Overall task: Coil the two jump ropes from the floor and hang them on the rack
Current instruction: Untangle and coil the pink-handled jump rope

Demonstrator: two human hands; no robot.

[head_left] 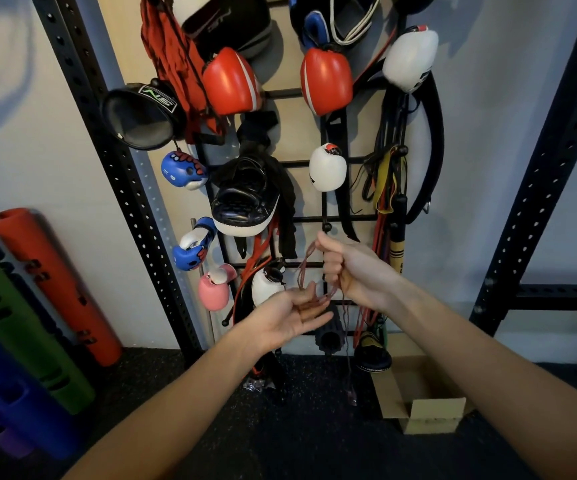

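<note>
**Loose coils at the rack, one tail dangling**

My worry is the hang itself. The thin, dark red cord jump rope (309, 271) sits in only a few slack loops, and from here I judge that they could spill apart if my grip eases before a loop is over a peg. A strand drops from the bundle toward the black speckled rubber floor (211, 427), with what looks like a clear handle (351, 398) at its end near the open brown cardboard box (429, 403); that weight could drag the coil out of shape, or snag on the gear crowding the lower edge of the black wire wall rack (315, 219). The nearest free peg I can make out is the small black knob peg (326, 226) just above my right fist, between a black-and-white padded mitt (245, 206) and hanging straps, so the approach is tight.

My right hand (346, 268) is closed in a fist around the top of the loops, held up close to the rack's lower bars. My left hand (294, 311) is wide, palm up, fingers spread, with the bottom of the loops lying across its fingers rather than gripped.

I cannot pick out the second rope with any certainty.
</note>
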